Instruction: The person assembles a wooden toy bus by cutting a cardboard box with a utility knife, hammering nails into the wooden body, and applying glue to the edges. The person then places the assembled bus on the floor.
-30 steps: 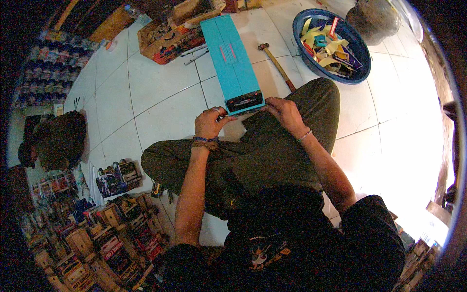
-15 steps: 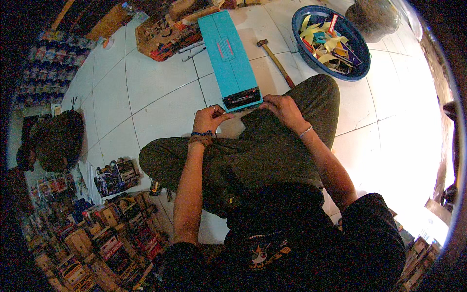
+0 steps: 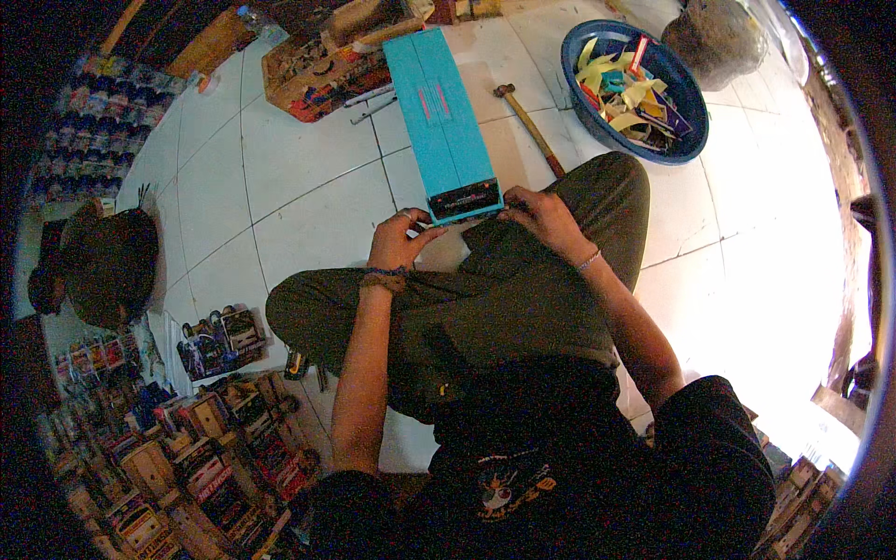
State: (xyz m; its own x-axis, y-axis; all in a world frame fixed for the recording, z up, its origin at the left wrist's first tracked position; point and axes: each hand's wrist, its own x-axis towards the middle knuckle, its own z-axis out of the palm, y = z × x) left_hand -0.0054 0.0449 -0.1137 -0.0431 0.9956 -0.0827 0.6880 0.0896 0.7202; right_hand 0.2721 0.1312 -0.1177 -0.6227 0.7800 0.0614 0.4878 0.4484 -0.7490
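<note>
A long turquoise box (image 3: 439, 117) with a black panel on its near end lies lengthwise in front of my crossed legs. My left hand (image 3: 401, 240) pinches the near left corner of that end between thumb and fingers. At the near right corner, my right hand (image 3: 546, 221) grips the edge in the same way. The fingertips meet the box's lower near edge, and its underside is hidden. To the right of the box, a hammer (image 3: 530, 131) with a wooden handle lies on the tiles, its handle end close to my right knee.
Beyond the hammer stands a blue basin (image 3: 695, 154) full of paper and tape scraps. A wooden tray (image 3: 289, 93) of tools sits at the far left of the box. Stacked wooden pieces with printed pictures (image 3: 215, 476) crowd the lower left. A dark bag-like object (image 3: 110, 266) stands at left.
The box and both hands appear slightly lower in the view, as does the basin. My hands keep their hold at the near corners, and the black end panel shows more plainly.
</note>
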